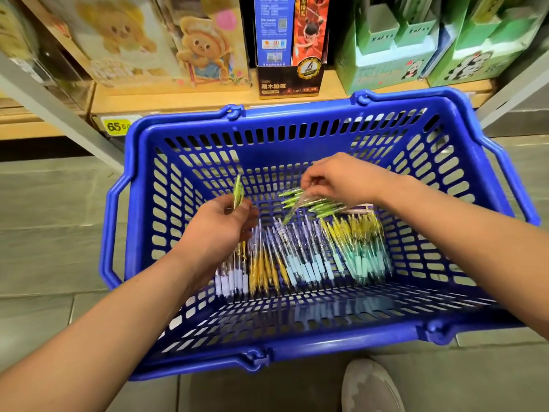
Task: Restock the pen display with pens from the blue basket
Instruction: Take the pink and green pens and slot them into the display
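My left hand (pixel 217 226) grips green pens (pixel 238 191) upright. My right hand (pixel 341 179) pinches a single pen (pixel 293 209) slanting down-left inside the blue basket (pixel 297 342)

Shoe (pixel 371 388) cut off at bottom edge, green pens (pixel 325 208) blurred under right hand (pixel 341 179)

Ahead of you a wooden shelf (pixel 166 95) carries bear boxes (pixel 166 46) at left, a dark box (pixel 289 81) of blue and red packs in the middle, and green panda boxes (pixel 416 55) at right. A yellow price tag (pixel 117 126) sits on its edge. Your shoe (pixel 371 388) rests on the grey tiled floor (pixel 53 218).
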The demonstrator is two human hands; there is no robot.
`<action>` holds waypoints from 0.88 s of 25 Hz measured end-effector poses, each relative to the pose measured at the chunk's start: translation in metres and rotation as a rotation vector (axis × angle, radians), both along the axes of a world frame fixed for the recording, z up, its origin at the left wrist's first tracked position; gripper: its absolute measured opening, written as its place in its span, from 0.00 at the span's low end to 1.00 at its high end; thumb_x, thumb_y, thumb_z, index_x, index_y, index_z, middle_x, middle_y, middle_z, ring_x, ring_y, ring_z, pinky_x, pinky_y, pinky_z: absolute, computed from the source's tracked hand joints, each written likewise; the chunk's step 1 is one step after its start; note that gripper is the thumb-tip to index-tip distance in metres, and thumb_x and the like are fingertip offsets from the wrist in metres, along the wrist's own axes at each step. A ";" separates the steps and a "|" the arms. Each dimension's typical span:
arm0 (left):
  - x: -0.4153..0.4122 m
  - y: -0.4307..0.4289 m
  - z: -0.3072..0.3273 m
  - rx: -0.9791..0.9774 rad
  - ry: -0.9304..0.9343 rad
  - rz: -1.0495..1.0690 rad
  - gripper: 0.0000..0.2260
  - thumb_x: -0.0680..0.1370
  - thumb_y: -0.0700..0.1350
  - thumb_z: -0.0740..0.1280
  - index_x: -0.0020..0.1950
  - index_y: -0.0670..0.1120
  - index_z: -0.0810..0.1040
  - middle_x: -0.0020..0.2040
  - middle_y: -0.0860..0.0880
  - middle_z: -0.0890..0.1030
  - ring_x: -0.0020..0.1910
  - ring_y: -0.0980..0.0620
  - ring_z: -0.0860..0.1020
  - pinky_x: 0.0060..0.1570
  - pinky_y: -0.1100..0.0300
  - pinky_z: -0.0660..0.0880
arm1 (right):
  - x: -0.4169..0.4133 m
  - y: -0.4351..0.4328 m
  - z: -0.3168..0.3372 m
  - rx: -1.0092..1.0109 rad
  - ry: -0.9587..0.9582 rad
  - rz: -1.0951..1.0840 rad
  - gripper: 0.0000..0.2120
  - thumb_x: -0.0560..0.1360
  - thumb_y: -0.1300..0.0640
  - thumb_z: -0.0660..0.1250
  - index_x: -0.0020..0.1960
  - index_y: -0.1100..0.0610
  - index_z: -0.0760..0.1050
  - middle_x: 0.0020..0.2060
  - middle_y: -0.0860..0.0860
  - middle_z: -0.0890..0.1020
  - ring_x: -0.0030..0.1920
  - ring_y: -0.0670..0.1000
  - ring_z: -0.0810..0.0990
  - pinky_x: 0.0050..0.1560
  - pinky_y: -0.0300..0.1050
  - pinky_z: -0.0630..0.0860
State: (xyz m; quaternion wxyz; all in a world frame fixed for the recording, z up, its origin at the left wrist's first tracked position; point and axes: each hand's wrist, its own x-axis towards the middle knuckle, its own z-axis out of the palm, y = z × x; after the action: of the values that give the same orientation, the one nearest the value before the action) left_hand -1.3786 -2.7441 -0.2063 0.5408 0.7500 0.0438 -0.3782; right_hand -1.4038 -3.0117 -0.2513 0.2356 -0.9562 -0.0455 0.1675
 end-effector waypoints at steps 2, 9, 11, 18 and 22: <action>-0.002 -0.002 0.001 0.077 -0.096 -0.090 0.07 0.85 0.48 0.62 0.58 0.51 0.79 0.56 0.50 0.84 0.58 0.49 0.82 0.63 0.48 0.77 | -0.004 0.013 0.016 0.265 0.011 -0.143 0.06 0.75 0.44 0.72 0.49 0.43 0.83 0.36 0.42 0.84 0.36 0.42 0.82 0.37 0.32 0.76; -0.011 -0.010 0.011 -0.141 0.206 -0.069 0.10 0.86 0.47 0.61 0.65 0.46 0.75 0.48 0.43 0.88 0.38 0.46 0.85 0.36 0.53 0.84 | -0.006 0.049 0.027 0.857 0.240 -0.289 0.09 0.81 0.54 0.66 0.54 0.55 0.84 0.39 0.49 0.84 0.38 0.46 0.83 0.42 0.38 0.80; -0.010 -0.008 0.012 -0.193 0.317 -0.035 0.10 0.86 0.48 0.60 0.65 0.46 0.73 0.43 0.43 0.87 0.29 0.51 0.79 0.23 0.61 0.75 | -0.006 0.047 0.026 0.911 0.246 -0.344 0.10 0.82 0.55 0.64 0.55 0.58 0.83 0.38 0.49 0.82 0.37 0.45 0.80 0.42 0.37 0.79; -0.012 -0.007 0.010 -0.238 0.377 -0.065 0.10 0.86 0.51 0.59 0.57 0.44 0.73 0.32 0.50 0.71 0.26 0.56 0.65 0.19 0.66 0.60 | -0.001 0.047 0.025 1.045 0.244 -0.447 0.10 0.79 0.55 0.70 0.56 0.60 0.82 0.38 0.49 0.85 0.37 0.45 0.82 0.41 0.36 0.79; -0.011 -0.005 0.010 -0.257 0.360 -0.041 0.11 0.86 0.50 0.59 0.58 0.43 0.72 0.36 0.46 0.80 0.27 0.52 0.73 0.21 0.63 0.71 | 0.001 0.046 0.029 0.972 0.259 -0.410 0.08 0.79 0.53 0.69 0.52 0.57 0.83 0.38 0.49 0.84 0.37 0.46 0.82 0.41 0.37 0.80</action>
State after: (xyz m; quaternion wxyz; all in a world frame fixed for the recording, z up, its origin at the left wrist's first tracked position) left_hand -1.3891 -2.7494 -0.1968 0.6078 0.5959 0.0759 -0.5193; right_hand -1.4033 -2.9652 -0.2218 0.6822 -0.6979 0.0993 0.1942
